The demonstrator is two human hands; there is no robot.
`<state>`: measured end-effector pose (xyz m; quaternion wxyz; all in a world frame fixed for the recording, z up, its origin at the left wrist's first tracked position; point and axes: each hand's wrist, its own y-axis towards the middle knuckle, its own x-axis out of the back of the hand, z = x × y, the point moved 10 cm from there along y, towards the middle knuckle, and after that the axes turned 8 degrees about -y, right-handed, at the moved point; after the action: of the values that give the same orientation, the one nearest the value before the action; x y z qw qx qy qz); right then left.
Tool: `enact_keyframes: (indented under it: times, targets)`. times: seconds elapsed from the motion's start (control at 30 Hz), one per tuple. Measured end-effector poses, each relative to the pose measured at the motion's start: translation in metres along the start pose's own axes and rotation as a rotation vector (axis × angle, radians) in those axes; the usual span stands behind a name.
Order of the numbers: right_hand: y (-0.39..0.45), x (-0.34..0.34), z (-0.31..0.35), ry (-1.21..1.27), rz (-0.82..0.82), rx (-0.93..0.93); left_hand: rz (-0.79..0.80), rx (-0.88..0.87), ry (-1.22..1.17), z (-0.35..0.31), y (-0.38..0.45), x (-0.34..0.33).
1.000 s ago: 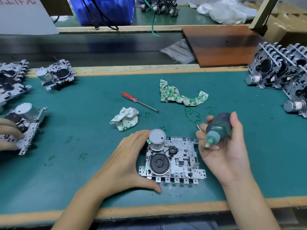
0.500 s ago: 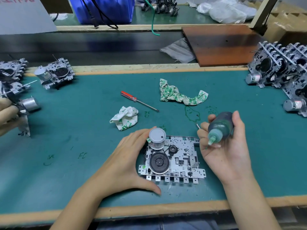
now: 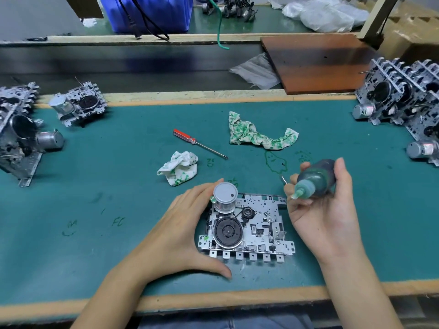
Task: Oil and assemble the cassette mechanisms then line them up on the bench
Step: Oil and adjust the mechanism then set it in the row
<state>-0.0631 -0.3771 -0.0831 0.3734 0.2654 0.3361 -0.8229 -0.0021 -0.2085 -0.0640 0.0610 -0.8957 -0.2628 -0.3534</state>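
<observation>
While both hands work low in the frame, the scene reads as follows.

Left hand: the left hand (image 3: 180,231) curves in a wide C around the left edge of the cassette mechanism (image 3: 249,226), fingertips against the motor can, thumb flat on the mat below the frame's lower left corner; it braces the part without lifting it.

Right hand: the right hand (image 3: 325,205) grips the oil bottle (image 3: 316,178), fingers curled round the dark green body, thumb along its right side, nozzle pointing lower left just beside the mechanism's upper right corner, apart from it.

Cassette mechanism: it lies flat on the green bench mat (image 3: 107,186) at lower centre, with the grey motor can (image 3: 225,197) upright at its upper left and the black flywheel (image 3: 228,232) below that.

Left of frame: a mechanism stands on edge (image 3: 21,138) at the far left; another mechanism (image 3: 78,106) rests at upper left.

Right of frame: a row of stacked mechanisms (image 3: 403,98) sits at the upper right edge.

Centre of mat: a red-handled screwdriver (image 3: 199,143), a crumpled rag (image 3: 178,167) and a longer rag (image 3: 259,136), both green-stained.

Behind the bench: a brown board (image 3: 316,60) and a blue bin (image 3: 147,13).
</observation>
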Motion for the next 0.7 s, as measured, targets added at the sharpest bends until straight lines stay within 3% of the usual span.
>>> enact_keyframes:
  times: [0.17,0.47,0.7]
  targets:
    - [-0.005,-0.008,0.012,-0.131,0.070,0.165,-0.002,-0.001,0.004,0.000,0.000,0.000]
    - [-0.016,-0.009,0.071,-1.037,-0.098,0.708,-0.011,-0.010,0.006,-0.002,-0.001,0.000]
    - [0.014,0.020,0.070,-1.408,-0.203,0.537,-0.023,-0.014,0.010,0.000,0.000,0.000]
